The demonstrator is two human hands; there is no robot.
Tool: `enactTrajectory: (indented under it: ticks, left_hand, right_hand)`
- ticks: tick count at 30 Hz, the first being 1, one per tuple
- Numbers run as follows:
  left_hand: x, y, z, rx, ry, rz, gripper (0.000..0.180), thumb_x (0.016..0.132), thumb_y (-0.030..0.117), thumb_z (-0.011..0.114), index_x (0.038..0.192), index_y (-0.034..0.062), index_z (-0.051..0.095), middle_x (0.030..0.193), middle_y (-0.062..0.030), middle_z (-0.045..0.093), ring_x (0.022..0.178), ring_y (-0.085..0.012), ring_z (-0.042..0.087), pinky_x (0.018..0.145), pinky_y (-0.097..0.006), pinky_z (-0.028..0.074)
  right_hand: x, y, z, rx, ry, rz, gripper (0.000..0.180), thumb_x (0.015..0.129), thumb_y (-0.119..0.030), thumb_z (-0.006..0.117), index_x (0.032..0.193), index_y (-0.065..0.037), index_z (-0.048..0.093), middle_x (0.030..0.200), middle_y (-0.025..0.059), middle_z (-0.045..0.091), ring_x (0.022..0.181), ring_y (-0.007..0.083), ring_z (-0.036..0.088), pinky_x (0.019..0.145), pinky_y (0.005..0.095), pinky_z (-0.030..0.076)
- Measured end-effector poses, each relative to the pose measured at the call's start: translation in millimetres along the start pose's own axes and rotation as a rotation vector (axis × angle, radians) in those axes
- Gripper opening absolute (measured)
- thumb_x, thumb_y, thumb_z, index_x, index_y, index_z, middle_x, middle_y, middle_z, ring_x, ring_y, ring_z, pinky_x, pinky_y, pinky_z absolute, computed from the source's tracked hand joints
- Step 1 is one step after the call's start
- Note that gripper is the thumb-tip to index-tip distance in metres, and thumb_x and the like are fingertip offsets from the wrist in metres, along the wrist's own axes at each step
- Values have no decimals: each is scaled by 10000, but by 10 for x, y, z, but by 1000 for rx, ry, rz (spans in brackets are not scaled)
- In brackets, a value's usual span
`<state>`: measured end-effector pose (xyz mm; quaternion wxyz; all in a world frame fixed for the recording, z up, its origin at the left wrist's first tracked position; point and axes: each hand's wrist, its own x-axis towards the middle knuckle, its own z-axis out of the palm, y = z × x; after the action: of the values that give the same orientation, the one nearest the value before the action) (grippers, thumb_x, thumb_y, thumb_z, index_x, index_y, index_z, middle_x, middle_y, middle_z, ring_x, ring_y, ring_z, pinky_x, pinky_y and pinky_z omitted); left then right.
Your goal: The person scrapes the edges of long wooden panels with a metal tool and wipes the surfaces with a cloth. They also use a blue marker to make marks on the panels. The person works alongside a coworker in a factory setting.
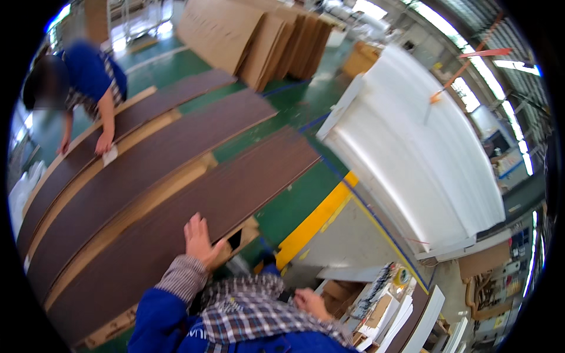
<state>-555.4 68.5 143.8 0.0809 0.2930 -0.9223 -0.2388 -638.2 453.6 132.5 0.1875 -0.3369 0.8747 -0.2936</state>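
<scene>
My left hand (pixel 202 240) rests with spread fingers on the near edge of a long dark brown panel (pixel 235 182). It grips nothing. Close to my waist, my right hand (pixel 311 303) has its fingers curled beside a small dark thing (pixel 286 295); whether it holds that, I cannot make out. Beyond the nearest panel lie two more brown panels, one in the middle (pixel 159 138) and one at the far side (pixel 194 88). Cardboard-coloured strips (pixel 176 179) show between them. Across the panels, a co-worker's hand (pixel 106 143) touches a small white piece (pixel 110 155).
At my right stands a cluttered surface with a tape roll (pixel 402 276) and white strips (pixel 395 320). A large white wrapped stack (pixel 412 147) is at the right. Cardboard sheets (pixel 218 32) lean at the back. A yellow floor stripe (pixel 315 220) crosses the green floor (pixel 294 203).
</scene>
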Motion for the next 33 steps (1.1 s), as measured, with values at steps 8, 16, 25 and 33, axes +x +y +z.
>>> enactTrajectory:
  ticks: [8,16,25,33]
  left_hand:
    - [832,745,921,153,83,34,938,735,517,626,1336,-117,284,1463,-263,156,1381,-385,89,1121,-477,85]
    - [1087,1981,1675,-381,-680,450,559,778,376,629,1189,24,491,1268,-180,462,1195,-322,421,1031,-426,320]
    - [1092,788,829,65,-100,320,549,885,349,516,1309,9,435,1457,-146,295,1360,-292,249,1120,-423,185]
    - [1068,-294,564,360,369,-513,540,905,396,464,1350,98,401,1472,-98,274,1367,-268,224,1112,-434,144]
  right_hand:
    - [1169,483,-845,-27,47,-80,208,772,-120,652,961,-35,650,857,149,637,752,307,624,663,352,503]
    - [1785,1189,-1544,-132,22,-32,198,772,-52,640,968,-25,651,783,133,624,630,224,615,570,295,488]
    - [2863,681,-1115,27,6,-359,212,789,-62,634,1001,-47,633,865,108,589,717,245,601,596,320,485]
    - [3449,149,-361,79,171,-444,304,849,-134,572,1151,-105,588,870,88,548,772,269,580,643,352,482]
